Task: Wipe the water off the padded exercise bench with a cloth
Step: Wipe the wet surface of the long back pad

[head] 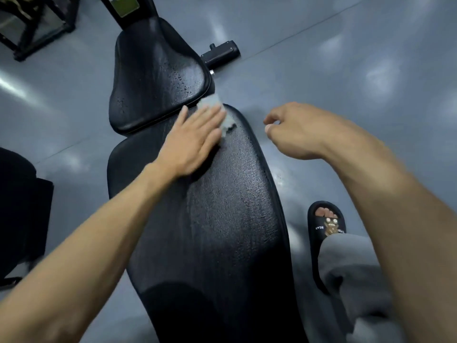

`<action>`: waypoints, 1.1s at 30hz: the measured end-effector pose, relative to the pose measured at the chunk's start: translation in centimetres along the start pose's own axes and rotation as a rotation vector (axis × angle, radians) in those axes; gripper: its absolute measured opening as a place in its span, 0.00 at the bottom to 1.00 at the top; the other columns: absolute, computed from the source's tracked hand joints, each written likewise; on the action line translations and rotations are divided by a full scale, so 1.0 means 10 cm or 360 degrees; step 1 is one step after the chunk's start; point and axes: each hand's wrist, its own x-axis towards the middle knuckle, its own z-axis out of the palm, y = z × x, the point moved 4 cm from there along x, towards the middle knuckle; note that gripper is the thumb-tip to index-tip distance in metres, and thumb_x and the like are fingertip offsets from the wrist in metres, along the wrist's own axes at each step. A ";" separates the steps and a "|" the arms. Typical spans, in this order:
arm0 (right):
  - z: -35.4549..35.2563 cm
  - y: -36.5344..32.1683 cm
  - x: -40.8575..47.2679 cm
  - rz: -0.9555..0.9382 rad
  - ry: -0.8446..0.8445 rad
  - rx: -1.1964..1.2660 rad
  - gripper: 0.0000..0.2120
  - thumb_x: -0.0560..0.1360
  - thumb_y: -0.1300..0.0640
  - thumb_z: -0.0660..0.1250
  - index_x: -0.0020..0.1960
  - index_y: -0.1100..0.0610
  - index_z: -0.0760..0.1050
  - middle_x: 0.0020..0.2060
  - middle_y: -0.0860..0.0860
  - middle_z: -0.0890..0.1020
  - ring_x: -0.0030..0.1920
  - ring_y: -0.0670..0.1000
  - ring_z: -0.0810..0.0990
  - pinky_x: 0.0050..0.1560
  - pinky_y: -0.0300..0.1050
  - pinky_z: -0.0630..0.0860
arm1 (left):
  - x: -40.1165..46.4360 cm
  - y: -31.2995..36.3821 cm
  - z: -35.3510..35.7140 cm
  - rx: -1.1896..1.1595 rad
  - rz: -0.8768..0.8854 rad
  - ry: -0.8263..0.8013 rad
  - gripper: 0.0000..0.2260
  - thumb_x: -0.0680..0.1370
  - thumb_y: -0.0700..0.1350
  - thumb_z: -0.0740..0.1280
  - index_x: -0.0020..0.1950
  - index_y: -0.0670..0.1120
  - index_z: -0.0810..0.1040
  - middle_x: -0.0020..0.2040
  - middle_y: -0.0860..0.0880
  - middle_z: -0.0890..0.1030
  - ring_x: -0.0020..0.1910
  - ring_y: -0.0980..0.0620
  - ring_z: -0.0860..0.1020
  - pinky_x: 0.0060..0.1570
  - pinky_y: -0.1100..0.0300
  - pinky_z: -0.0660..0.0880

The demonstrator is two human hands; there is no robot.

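From the head camera, the wiping looks partly done: the long back pad (pixel 217 219) carries streaks and fine droplets, and beads of water sit on the seat pad (pixel 158 78) beyond. The left hand (pixel 193 139) presses a pale cloth (pixel 222 115) flat-fingered at the back pad's far end, by the seam. The right hand (pixel 296 129) hovers beside the bench, loosely curled, holding nothing.

A smooth grey floor (pixel 321 58) fills the room, glossy enough to carry pale, blurred patches of overhead light. A thin seam line crosses it diagonally. At the floor's far left corner stands a black metal frame (pixel 37 23). A dark, bulky piece of equipment (pixel 22 219) sits against the floor's left edge, nearer the camera.
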 end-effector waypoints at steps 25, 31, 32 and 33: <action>0.19 -0.10 -0.09 -0.0110 -0.0049 -0.0228 0.16 0.81 0.59 0.59 0.66 0.55 0.77 0.67 0.58 0.78 0.66 0.61 0.76 0.67 0.53 0.73 | -1.52 0.49 0.29 0.0124 0.0296 -0.0026 0.24 0.87 0.56 0.50 0.83 0.52 0.58 0.82 0.50 0.61 0.82 0.47 0.58 0.79 0.39 0.52; 0.24 -0.04 -0.23 -0.0088 -0.0081 -0.0263 0.18 0.82 0.60 0.58 0.68 0.57 0.77 0.69 0.58 0.77 0.68 0.61 0.75 0.68 0.51 0.71 | -2.02 1.22 0.42 -0.0138 0.0157 -0.0116 0.30 0.86 0.61 0.49 0.83 0.46 0.60 0.83 0.47 0.57 0.83 0.43 0.51 0.79 0.39 0.52; 0.24 -0.02 -0.26 -0.0083 -0.0083 -0.0266 0.18 0.82 0.60 0.58 0.68 0.56 0.77 0.69 0.58 0.77 0.68 0.61 0.75 0.68 0.51 0.71 | -2.28 1.54 0.48 -0.0170 0.0509 -0.0239 0.29 0.86 0.61 0.51 0.83 0.48 0.60 0.84 0.48 0.56 0.83 0.44 0.50 0.80 0.40 0.50; 0.24 -0.01 -0.28 -0.0081 -0.0087 -0.0272 0.18 0.82 0.60 0.58 0.69 0.56 0.77 0.69 0.58 0.77 0.68 0.61 0.75 0.68 0.50 0.70 | -2.48 1.69 0.49 -0.0146 0.0754 -0.0325 0.28 0.86 0.61 0.51 0.83 0.49 0.59 0.84 0.50 0.55 0.83 0.46 0.50 0.80 0.42 0.50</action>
